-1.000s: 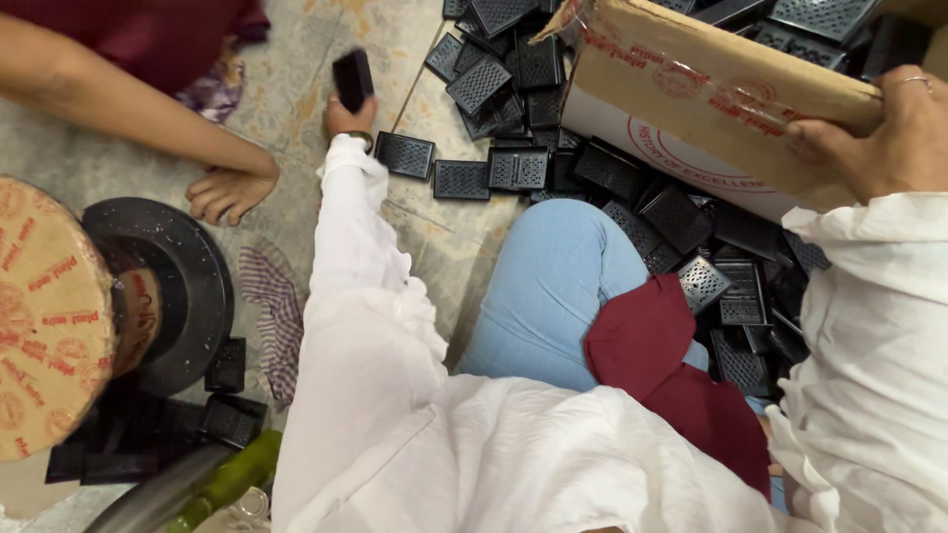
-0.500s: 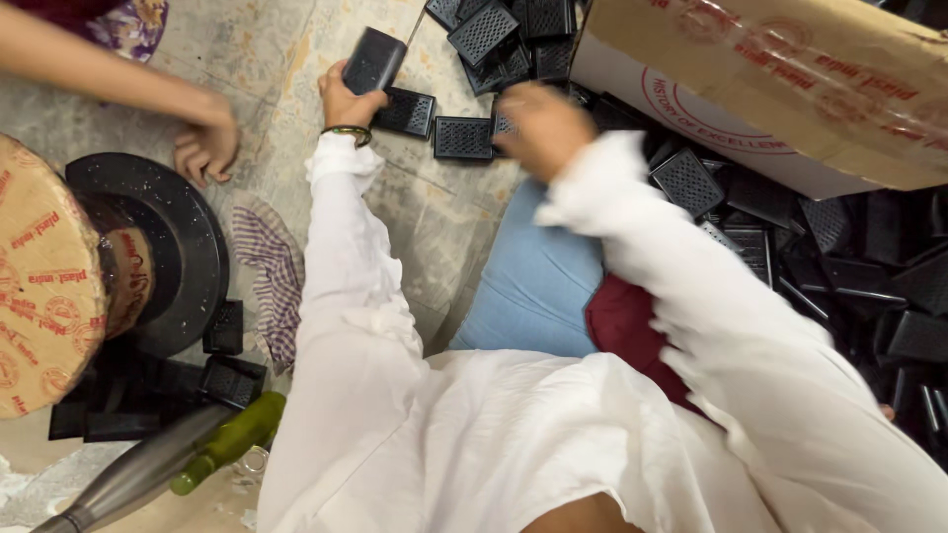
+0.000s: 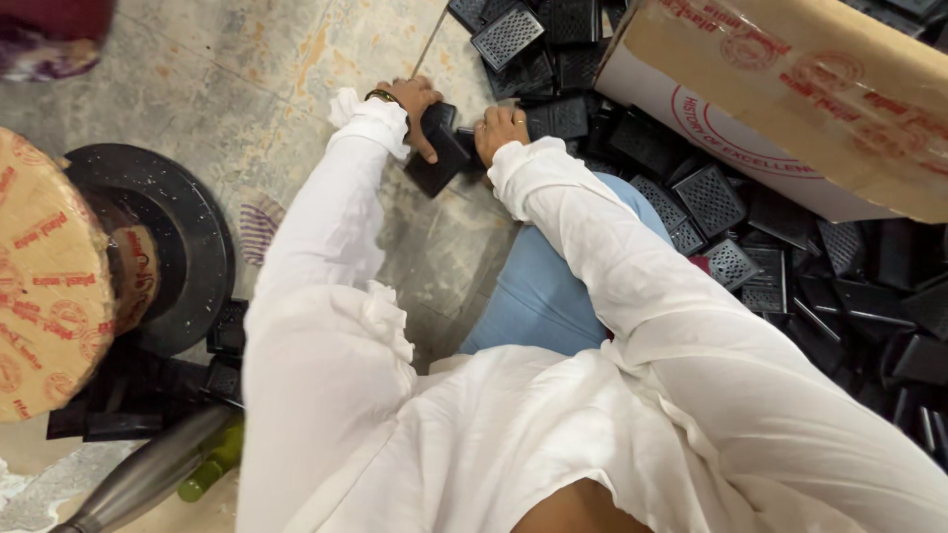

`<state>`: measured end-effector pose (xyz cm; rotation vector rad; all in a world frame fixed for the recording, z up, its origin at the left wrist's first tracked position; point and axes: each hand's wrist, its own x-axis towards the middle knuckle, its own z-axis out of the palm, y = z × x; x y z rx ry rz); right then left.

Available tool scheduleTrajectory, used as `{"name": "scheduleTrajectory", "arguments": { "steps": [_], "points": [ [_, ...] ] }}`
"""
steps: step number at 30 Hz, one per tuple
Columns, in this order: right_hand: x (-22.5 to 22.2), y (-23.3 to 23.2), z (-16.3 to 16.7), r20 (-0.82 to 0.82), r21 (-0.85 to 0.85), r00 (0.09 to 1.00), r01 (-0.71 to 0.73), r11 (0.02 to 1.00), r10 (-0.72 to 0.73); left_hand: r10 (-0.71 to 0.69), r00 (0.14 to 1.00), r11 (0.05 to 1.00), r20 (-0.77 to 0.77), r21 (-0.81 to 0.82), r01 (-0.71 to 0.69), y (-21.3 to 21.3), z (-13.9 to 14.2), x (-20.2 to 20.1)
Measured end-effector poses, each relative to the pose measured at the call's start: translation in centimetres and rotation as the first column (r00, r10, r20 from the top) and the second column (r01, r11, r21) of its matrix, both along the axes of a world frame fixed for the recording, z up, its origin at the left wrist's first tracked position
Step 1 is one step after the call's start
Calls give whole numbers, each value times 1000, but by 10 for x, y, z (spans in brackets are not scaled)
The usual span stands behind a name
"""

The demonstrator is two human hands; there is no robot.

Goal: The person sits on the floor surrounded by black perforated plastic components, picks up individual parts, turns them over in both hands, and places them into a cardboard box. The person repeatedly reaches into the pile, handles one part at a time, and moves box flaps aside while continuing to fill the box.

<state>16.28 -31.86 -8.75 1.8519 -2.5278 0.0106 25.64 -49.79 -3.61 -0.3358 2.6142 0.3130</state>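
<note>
Near the top centre of the frame, the left hand (image 3: 413,104) is clasped around a black plastic part (image 3: 436,158) on the stone floor (image 3: 296,59), while the right hand (image 3: 499,130) closes on its other end. A large heap of grille-faced black parts (image 3: 711,197) at the right, beside the cardboard box (image 3: 790,99), looks unhandled; few lie stacked at lower left.

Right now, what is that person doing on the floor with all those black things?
A person in white sleeves sits on the floor and works with both hands. The left hand grips a black plastic piece, and the right hand presses against it from the other side. A big pile of black grid parts lies by the knee, next to a tipped cardboard box. A black round disc sits on the left.
</note>
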Motion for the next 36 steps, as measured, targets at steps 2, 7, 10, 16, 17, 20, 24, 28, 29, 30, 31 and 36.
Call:
{"name": "scheduleTrajectory", "arguments": {
  "steps": [2, 7, 10, 16, 17, 20, 24, 28, 29, 30, 31, 36],
  "points": [
    [-8, 0, 5, 94, 37, 995, 29, 999, -32, -3, 995, 1000, 95, -12, 4, 11, -3, 6],
    [-33, 6, 3, 427, 146, 897, 52, 988, -110, 277, 938, 952, -208, 196, -237, 46, -38, 53],
    [-42, 16, 6, 720, 19, 684, 146, 989, -115, 526, 819, 848, -231, 215, -484, 68, -62, 72],
    [-13, 39, 47, 680, 202, 731, -106, 974, -62, 787, 504, 610, -357, 322, -724, 100, -68, 95],
    [0, 45, 52, 475, 241, 867, -292, 926, 150, 859, 452, 513, -241, 387, -767, 107, -68, 100],
    [45, 31, 53, 110, 569, 986, -166, 806, 125, 952, 296, 299, -81, 461, -835, 135, -71, 110],
    [49, 28, 31, 718, 338, 493, 371, 865, -492, 931, -27, 272, -364, 741, -614, 166, -87, 96],
    [33, 25, 19, 767, 297, 461, 362, 884, -446, 988, -116, -126, 103, 968, -217, 161, -87, 92],
    [29, 24, 19, 782, 297, 447, 344, 891, -434, 974, -60, -224, 219, 967, -121, 157, -84, 93],
    [27, 21, 20, 799, 296, 432, 323, 899, -419, 967, -42, -254, 253, 966, -49, 153, -81, 95],
    [27, 20, 22, 818, 287, 412, 314, 905, -402, 958, -19, -284, 285, 958, 21, 150, -80, 98],
    [23, 23, 42, 982, 115, 85, 439, 891, -169, 958, -66, -278, 278, 961, 8, 142, -59, 95]
  ]
}}
